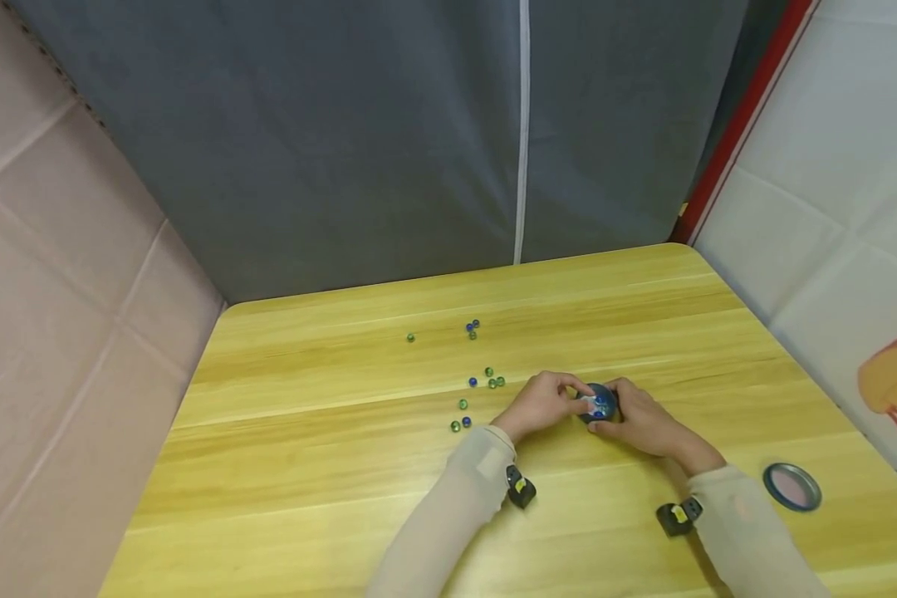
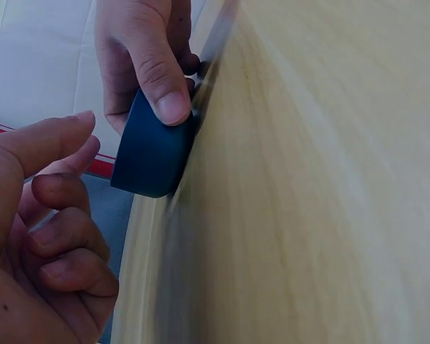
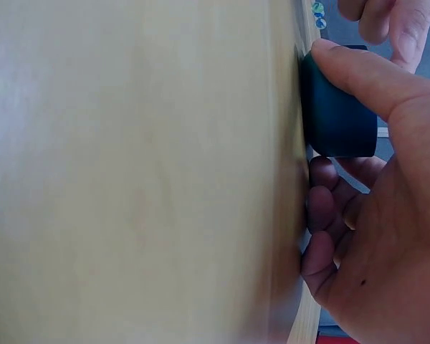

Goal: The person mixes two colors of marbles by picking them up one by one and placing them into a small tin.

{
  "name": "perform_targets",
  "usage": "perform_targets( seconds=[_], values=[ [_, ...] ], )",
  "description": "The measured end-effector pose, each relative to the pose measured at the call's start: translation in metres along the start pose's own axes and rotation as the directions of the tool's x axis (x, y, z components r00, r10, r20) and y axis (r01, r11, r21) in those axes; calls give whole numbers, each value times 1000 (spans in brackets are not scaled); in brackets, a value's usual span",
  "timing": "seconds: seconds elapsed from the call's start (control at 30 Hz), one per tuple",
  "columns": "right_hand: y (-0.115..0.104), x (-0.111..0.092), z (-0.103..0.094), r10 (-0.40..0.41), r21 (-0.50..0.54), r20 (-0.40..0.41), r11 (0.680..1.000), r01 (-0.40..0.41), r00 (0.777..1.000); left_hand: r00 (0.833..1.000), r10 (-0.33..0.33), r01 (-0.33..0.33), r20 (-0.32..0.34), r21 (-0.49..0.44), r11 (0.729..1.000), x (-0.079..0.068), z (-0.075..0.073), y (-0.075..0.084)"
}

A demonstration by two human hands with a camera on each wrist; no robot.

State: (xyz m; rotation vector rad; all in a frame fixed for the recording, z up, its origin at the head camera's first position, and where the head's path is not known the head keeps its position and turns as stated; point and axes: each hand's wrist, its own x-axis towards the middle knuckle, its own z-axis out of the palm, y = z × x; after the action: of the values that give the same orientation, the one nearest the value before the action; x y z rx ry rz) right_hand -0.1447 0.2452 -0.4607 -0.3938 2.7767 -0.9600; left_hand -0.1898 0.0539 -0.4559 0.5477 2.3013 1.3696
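A small round dark blue tin [image 1: 604, 399] stands on the table in the head view, with blue marbles [image 1: 600, 414] showing inside it. My right hand [image 1: 646, 421] grips the tin's side, thumb on the near wall and fingers around the far side. My left hand [image 1: 541, 404] is at the tin's left rim, its thumb and index finger reaching over the opening. In the left wrist view, the left hand's other fingers [image 2: 72, 236] hang loosely curled, and nothing shows between thumb and index. The right wrist view shows the right thumb [image 3: 351, 68] along the tin's wall.
Several green marbles [image 1: 489, 372] and blue marbles [image 1: 473, 382] lie scattered on the wooden table [image 1: 306, 465], left of the hands and farther back. A round metal-rimmed lid [image 1: 792, 487] lies near the right edge. A grey curtain [image 1: 344, 149] hangs behind the table.
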Motion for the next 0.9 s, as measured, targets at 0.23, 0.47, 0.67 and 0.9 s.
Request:
perform_targets(
  seconds=[0.23, 0.47, 0.67, 0.9],
  values=[
    [1, 0, -1, 4, -5, -6, 1000, -4, 1000, 999, 33, -33, 2, -5, 999, -8, -13, 1],
    [3, 1, -2, -1, 7, -18, 1000, 1, 1000, 999, 43, -43, 2, -25, 999, -15, -28, 1],
    [5, 1, -2, -16, 9, -26, 1000, 16, 1000, 999, 53, -53, 10, -56, 997, -24, -41, -1],
    [3, 0, -1, -17, -3, -28, 1000, 17, 999, 998, 54, -54, -14, -24, 998, -35, -56, -4]
  ],
)
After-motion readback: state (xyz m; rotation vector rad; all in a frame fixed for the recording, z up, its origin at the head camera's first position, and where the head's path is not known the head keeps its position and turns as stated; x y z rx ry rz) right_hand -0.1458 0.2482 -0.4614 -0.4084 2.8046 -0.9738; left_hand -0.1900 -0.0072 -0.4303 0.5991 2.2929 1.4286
